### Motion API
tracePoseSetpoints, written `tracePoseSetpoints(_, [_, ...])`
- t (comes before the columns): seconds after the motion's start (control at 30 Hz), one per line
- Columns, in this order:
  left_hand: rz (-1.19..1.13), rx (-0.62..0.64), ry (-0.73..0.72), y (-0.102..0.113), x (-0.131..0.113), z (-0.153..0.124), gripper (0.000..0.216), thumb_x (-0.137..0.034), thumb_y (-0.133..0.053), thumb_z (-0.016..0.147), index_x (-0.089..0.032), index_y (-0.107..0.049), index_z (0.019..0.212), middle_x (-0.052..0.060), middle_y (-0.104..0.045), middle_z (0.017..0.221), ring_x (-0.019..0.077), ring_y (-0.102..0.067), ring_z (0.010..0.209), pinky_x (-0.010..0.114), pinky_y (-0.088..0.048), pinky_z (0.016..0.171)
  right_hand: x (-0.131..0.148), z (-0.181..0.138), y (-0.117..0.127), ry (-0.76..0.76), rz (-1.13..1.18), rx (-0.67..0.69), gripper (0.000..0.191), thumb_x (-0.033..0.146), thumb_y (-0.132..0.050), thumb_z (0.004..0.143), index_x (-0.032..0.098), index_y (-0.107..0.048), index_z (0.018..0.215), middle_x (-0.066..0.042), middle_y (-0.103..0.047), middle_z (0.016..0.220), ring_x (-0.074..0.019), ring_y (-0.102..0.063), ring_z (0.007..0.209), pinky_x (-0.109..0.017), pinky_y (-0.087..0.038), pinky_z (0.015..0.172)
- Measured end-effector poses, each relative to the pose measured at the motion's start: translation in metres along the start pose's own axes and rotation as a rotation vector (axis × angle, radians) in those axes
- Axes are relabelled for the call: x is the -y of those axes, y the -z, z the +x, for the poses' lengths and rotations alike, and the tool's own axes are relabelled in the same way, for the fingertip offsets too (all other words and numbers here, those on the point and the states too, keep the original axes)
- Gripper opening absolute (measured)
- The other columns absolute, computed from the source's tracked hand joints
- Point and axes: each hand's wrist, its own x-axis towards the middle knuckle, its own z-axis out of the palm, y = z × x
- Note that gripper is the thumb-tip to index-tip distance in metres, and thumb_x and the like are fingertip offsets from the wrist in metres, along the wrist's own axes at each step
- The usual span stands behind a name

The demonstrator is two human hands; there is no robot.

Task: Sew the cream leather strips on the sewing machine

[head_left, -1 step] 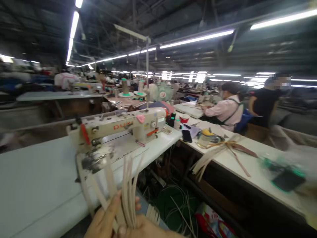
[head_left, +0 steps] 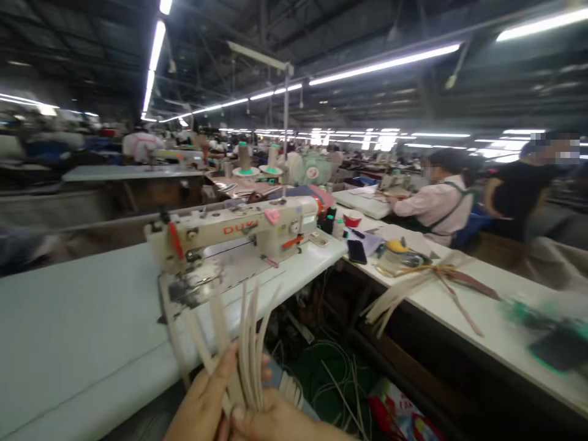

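Note:
Close in front of me, my left hand (head_left: 206,392) is closed round several pale beige strips (head_left: 250,349) that fan upward. My right hand (head_left: 275,416) pinches the same bunch low down, its thumb pressed against the strips. More strip ends (head_left: 289,387) show just beyond my right hand. Behind the strips stands a sewing machine (head_left: 271,236), with one long strip (head_left: 172,331) hanging down from near its needle area. Parts of the fingers are hidden behind the bunch.
A white side table (head_left: 427,312) on the right bears a tied bundle of strips (head_left: 399,291), a phone (head_left: 357,252) and a red dish (head_left: 352,220). Cords lie over a green container (head_left: 316,373) below. A co-worker in pink (head_left: 441,208) sits beyond; another person (head_left: 519,190) stands.
My view has turned slightly left, so the machine and tables appear farther right. Both hands keep their hold on the strips.

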Motion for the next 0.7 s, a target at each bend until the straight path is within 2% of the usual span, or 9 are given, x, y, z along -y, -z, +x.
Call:
tracePoseSetpoints(0.03, [-0.053,-0.003,0.042,-0.004,-0.001,0.0,0.061,-0.072,-0.052,0.087,-0.023,-0.069,0.12,0.011,-0.074,0.1,0.0308,-0.072,0.085,0.032,-0.058,0.055,-0.002,0.001,-0.001,-0.003,0.041,-0.012,0.06,0.07,-0.064,0.079,0.01,-0.067,0.082,0.001,-0.063,0.057,-0.0076,-0.057,0.042,-0.017,-0.045,0.043])
tracePoseSetpoints(0.1, [-0.26,0.087,0.155,-0.008,-0.004,0.001,0.066,-0.073,-0.051,0.088,-0.022,-0.063,0.129,0.014,-0.072,0.106,0.0277,-0.072,0.078,0.024,-0.047,0.04,-0.003,-0.001,-0.005,-0.022,0.115,-0.03,0.061,0.07,-0.063,0.08,0.009,-0.067,0.085,-0.001,-0.064,0.051,-0.0098,-0.056,0.034,-0.017,-0.04,0.035])
tracePoseSetpoints(0.2, [-0.327,0.148,0.161,-0.012,-0.008,0.002,0.069,-0.071,-0.05,0.09,-0.02,-0.056,0.136,0.014,-0.072,0.101,0.0214,-0.069,0.06,0.017,-0.027,0.028,0.005,-0.01,-0.01,-0.036,0.168,-0.037,0.054,0.061,-0.063,0.086,0.008,-0.067,0.093,-0.005,-0.068,0.052,-0.0147,-0.064,0.04,-0.017,-0.045,0.036])
tracePoseSetpoints(0.37, [-0.394,0.153,0.14,-0.017,-0.009,0.003,0.069,-0.07,-0.049,0.091,-0.016,-0.056,0.134,0.016,-0.071,0.1,0.0213,-0.07,0.065,0.014,-0.027,0.027,0.014,-0.018,-0.011,-0.038,0.17,-0.066,0.049,0.056,-0.063,0.089,0.008,-0.067,0.097,-0.006,-0.069,0.053,-0.0157,-0.067,0.043,-0.018,-0.047,0.039])
tracePoseSetpoints(0.5, [-0.494,0.21,0.149,-0.022,-0.008,0.005,0.067,-0.066,-0.055,0.09,-0.014,-0.056,0.132,0.018,-0.07,0.106,0.0284,-0.073,0.084,0.014,-0.032,0.028,0.013,-0.019,-0.006,-0.035,0.159,-0.075,0.046,0.054,-0.063,0.089,0.008,-0.066,0.091,-0.005,-0.067,0.05,-0.0139,-0.064,0.04,-0.017,-0.045,0.038])
tracePoseSetpoints(0.57, [-0.577,0.246,0.151,-0.023,-0.008,0.007,0.063,-0.06,-0.06,0.091,-0.013,-0.056,0.132,0.019,-0.07,0.107,0.03,-0.073,0.089,0.016,-0.042,0.035,0.012,-0.019,-0.004,-0.051,0.154,-0.074,0.046,0.055,-0.064,0.088,0.008,-0.066,0.088,-0.005,-0.067,0.05,-0.0139,-0.063,0.038,-0.018,-0.046,0.038])
tracePoseSetpoints(0.63, [-0.668,0.278,0.14,-0.022,-0.008,0.008,0.054,-0.051,-0.066,0.091,-0.012,-0.058,0.128,0.018,-0.07,0.106,0.0288,-0.073,0.09,0.023,-0.057,0.055,0.011,-0.021,-0.003,-0.068,0.15,-0.074,0.046,0.055,-0.064,0.088,0.009,-0.065,0.086,-0.005,-0.067,0.05,-0.015,-0.064,0.04,-0.018,-0.046,0.037])
tracePoseSetpoints(0.7, [-0.74,0.312,0.119,-0.019,-0.01,0.01,0.047,-0.039,-0.073,0.088,-0.012,-0.06,0.125,0.016,-0.07,0.104,0.0268,-0.072,0.091,0.031,-0.06,0.076,0.009,-0.022,-0.002,-0.092,0.143,-0.062,0.045,0.053,-0.064,0.089,0.008,-0.065,0.086,-0.007,-0.068,0.05,-0.0156,-0.065,0.04,-0.017,-0.044,0.036])
